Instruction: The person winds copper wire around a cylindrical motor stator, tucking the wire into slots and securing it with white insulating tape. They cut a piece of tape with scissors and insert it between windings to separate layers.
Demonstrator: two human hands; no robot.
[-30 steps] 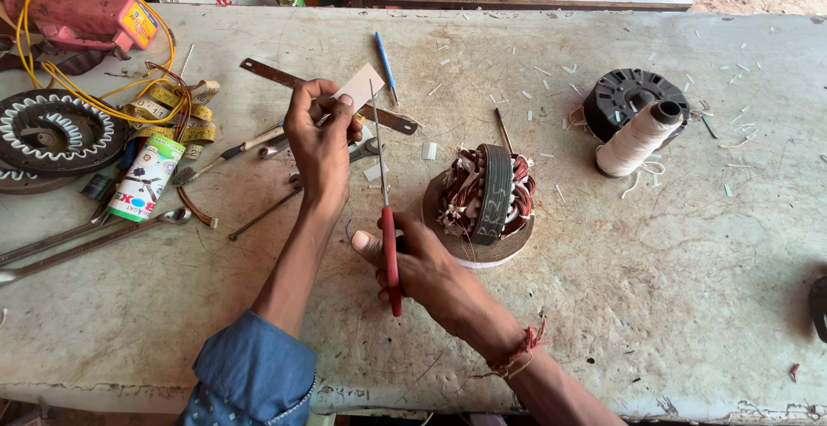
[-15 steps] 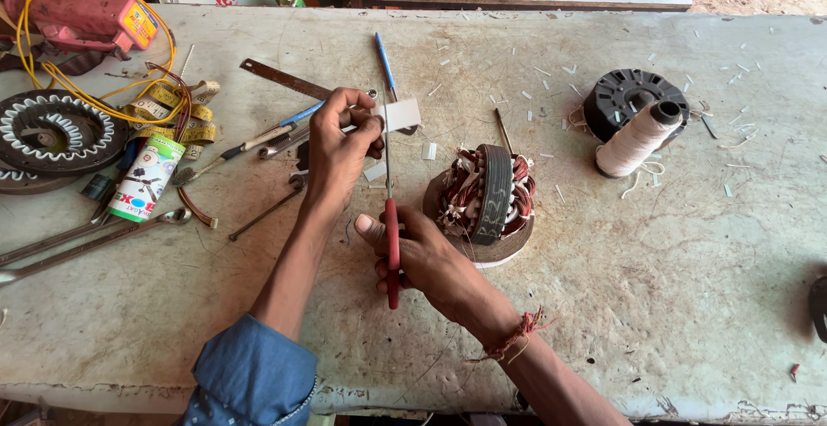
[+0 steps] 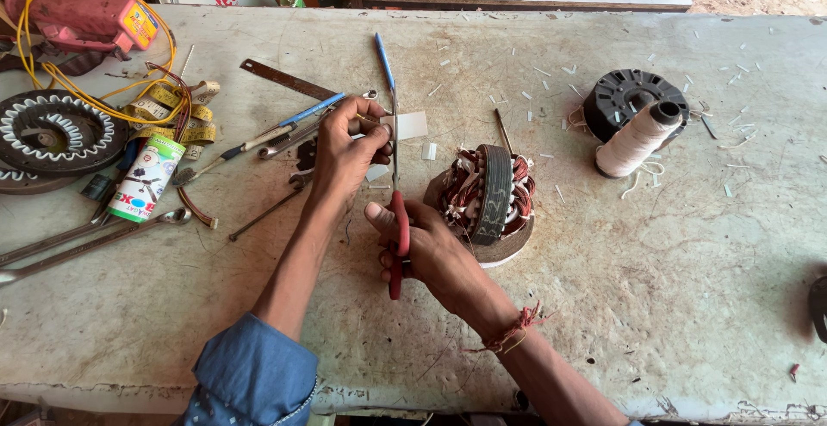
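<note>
Risk, fingers: the left hand (image 3: 345,146) pinches a small white strip (image 3: 405,125) right at the blades of the scissors (image 3: 396,211); as I judge it, one quick snip could nick a fingertip, because the pinch sits so near the cut line.
Risk, strip: it is thin and held by one edge only, so it could twist between the blades and cut crooked.
Risk, offcut: the freed piece could well drop among the white scraps just beyond the motor winding (image 3: 487,198) and get lost.
Left hand: arm stretched forward from the blue sleeve, thumb and fingers pressed together on the strip, just left of the winding and a little beyond it.
Right hand: the right hand (image 3: 422,249) is wrapped around the red handles, blades pointing away from the body, just left of the winding.
Strip: touching the blades, up off the table (image 3: 646,288), near the winding's far left side.
Nearby: thread spool (image 3: 636,137) well right of the winding; tools scattered well left.
</note>
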